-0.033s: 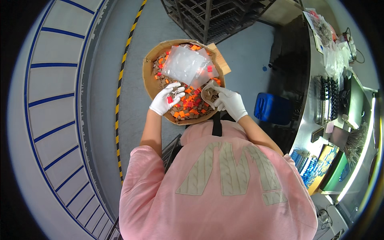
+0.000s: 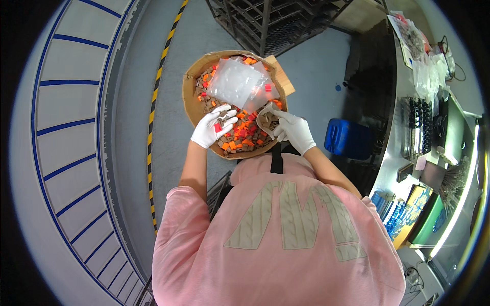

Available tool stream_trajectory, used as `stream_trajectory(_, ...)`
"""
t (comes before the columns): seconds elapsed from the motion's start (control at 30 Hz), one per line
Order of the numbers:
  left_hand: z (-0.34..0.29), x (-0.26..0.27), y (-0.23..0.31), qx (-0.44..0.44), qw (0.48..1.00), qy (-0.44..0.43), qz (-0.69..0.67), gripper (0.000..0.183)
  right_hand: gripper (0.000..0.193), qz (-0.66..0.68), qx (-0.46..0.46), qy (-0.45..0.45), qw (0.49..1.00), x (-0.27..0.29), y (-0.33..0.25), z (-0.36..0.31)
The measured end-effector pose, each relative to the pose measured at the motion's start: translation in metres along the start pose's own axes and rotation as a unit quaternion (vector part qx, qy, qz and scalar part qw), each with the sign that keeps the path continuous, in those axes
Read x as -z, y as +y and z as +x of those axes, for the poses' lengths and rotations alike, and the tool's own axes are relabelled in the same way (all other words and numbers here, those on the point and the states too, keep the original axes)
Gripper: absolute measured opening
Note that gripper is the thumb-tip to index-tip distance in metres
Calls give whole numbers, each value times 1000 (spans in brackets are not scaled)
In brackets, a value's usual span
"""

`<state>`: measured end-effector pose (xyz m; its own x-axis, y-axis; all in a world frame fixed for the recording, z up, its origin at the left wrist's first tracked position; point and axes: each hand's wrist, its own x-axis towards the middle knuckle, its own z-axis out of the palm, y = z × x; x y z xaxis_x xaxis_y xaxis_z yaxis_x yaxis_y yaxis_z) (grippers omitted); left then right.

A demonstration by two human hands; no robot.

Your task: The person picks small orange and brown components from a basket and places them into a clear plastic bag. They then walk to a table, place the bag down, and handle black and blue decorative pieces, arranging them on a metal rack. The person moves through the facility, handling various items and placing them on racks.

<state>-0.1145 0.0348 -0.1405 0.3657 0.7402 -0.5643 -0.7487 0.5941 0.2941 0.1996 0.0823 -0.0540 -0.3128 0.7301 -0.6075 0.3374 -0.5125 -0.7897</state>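
Note:
My gloved left hand (image 2: pixel 208 128) is cupped palm up over the left side of a round cardboard drum (image 2: pixel 191 107). In it lie a red piece (image 2: pixel 218 127) and a few small brown pieces. My gloved right hand (image 2: pixel 296 131) grips a pale scoop (image 2: pixel 259 121) at the drum's right side, a finger laid along it. Brown pieces (image 2: pixel 270 120) are inside the scoop. Many small brown, orange and red pieces (image 2: pixel 245 135) fill the drum. A translucent plastic bag (image 2: pixel 232 80) rests over the far part of them.
A flat wooden piece (image 2: pixel 279 76) sits beyond the drum. Farther off stands a dark metal rack (image 2: pixel 265 25). To the right are a blue plastic container (image 2: pixel 348 138) and a metal bench (image 2: pixel 395 137) with coiled parts and bags. Yellow-black floor tape (image 2: pixel 157 92) runs at left.

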Motion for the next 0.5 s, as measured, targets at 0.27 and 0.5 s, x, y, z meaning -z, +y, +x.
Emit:
stream_trajectory(0.27,-16,-35,-13,-79,990,-111,-43,56,40,-5,2,-14,1000,-2,-7,0)
stream_trajectory(0.5,-14,-17,-12,-51,996,-69,14,43,40,5,-2,-13,1000,-3,-9,-1)
